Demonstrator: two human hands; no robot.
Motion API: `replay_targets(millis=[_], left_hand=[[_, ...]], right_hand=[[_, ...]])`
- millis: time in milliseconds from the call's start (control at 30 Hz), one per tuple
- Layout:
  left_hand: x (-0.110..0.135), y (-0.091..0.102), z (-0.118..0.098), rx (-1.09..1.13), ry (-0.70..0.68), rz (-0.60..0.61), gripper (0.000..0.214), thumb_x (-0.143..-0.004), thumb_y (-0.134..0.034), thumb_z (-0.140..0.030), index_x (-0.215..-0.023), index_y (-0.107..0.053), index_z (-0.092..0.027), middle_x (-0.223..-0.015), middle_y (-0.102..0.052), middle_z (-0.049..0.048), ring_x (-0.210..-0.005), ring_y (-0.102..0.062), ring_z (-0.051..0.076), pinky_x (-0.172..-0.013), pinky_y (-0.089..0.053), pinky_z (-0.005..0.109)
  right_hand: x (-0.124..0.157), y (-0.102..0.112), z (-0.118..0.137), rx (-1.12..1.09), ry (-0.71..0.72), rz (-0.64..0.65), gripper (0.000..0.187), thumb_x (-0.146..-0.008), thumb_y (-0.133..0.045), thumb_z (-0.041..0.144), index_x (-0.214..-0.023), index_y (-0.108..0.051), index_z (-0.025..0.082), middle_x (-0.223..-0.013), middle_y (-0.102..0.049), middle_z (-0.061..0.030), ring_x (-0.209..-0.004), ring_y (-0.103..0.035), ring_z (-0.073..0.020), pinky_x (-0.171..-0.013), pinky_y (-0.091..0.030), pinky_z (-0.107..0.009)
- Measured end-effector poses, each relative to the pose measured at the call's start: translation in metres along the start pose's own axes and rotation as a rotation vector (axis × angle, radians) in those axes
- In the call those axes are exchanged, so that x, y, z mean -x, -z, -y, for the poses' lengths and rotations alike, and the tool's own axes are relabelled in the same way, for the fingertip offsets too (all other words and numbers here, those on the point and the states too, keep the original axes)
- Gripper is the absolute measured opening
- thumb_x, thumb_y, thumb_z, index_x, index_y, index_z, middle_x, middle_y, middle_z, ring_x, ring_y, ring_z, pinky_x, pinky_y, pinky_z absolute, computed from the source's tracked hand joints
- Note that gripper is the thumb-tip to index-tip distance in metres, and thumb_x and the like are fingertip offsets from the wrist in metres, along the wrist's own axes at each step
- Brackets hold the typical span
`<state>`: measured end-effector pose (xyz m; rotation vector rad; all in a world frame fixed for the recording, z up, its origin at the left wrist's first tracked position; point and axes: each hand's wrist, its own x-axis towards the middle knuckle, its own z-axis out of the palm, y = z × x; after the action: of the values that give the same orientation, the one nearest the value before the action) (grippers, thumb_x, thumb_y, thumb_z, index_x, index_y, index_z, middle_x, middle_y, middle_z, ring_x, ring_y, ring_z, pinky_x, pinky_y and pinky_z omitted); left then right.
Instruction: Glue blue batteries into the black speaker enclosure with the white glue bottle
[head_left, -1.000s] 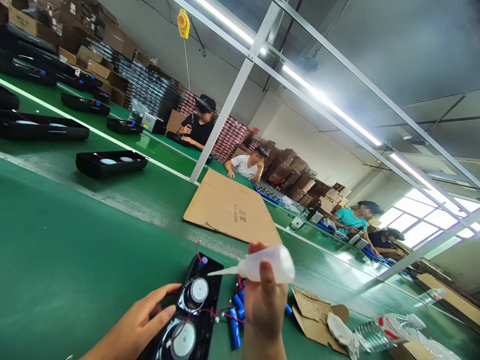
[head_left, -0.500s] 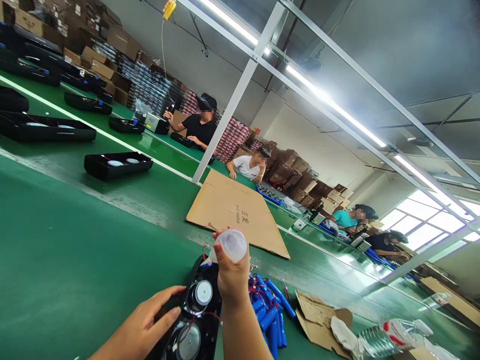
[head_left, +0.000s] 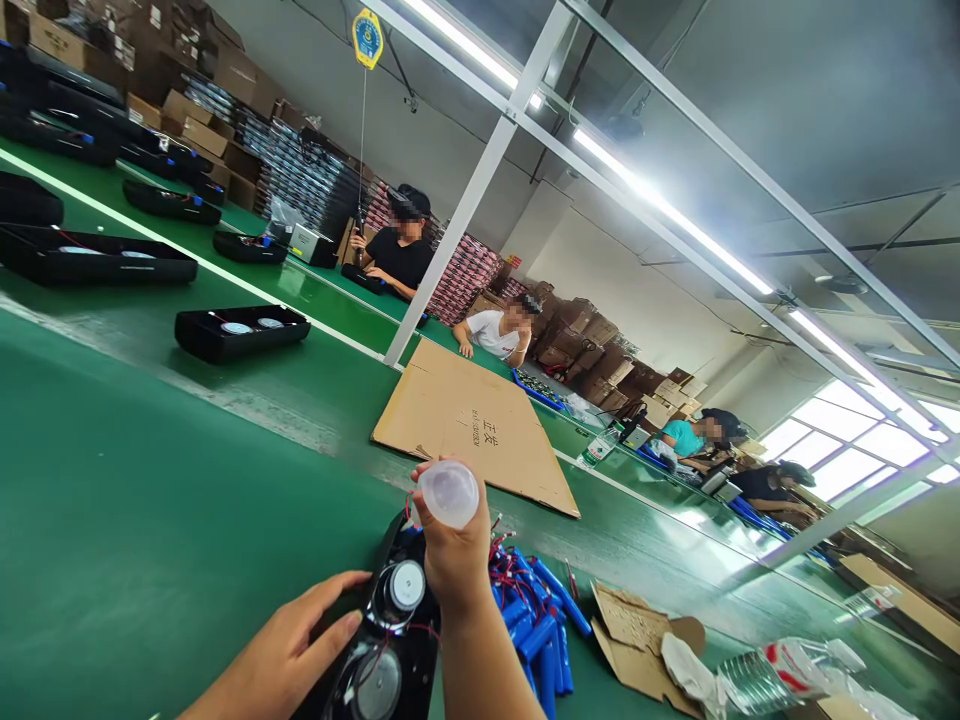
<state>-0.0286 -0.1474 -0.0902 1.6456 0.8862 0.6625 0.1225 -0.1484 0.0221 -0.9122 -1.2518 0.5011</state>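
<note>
1. Left hand (head_left: 289,650): bare, no glove. No ring shows on the fingers in view. Nails short and plain, without polish.
2. Left forearm: bare as far as the lower edge of the picture. No sleeve, cuff, watch or band shows on it.
3. Right hand (head_left: 454,555): bare, no glove. Seen from the back, with the knuckles toward the camera. No ring shows; the fingertips are mostly hidden.
4. Right forearm: bare from the wrist down to the lower edge of the picture. No sleeve, strap or wristband shows.
5. Clothing: none falls within the view; only the two hands and forearms show.
</note>
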Motion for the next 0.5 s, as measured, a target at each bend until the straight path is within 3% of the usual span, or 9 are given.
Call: replay_targets(millis=[500], left_hand=[[0.0003,0.0010,-0.0033,0.011,0.016,0.029,0.048,-0.084,-0.040,-0.051,-0.121,-0.052,-0.024,-0.126,-0.058,0.0021,-0.118,-0.051,0.020,-0.103,-0.041,0.029]], right_hand=[[0.0037,-0.0005,-0.0022,0.004,-0.012,0.024,0.036,-0.074,-0.068,0.025,-0.104,-0.050,0.018,-0.094,-0.063,-0.0044,-0.084,-0.060,-0.0156,-0.077,-0.048,-0.030]])
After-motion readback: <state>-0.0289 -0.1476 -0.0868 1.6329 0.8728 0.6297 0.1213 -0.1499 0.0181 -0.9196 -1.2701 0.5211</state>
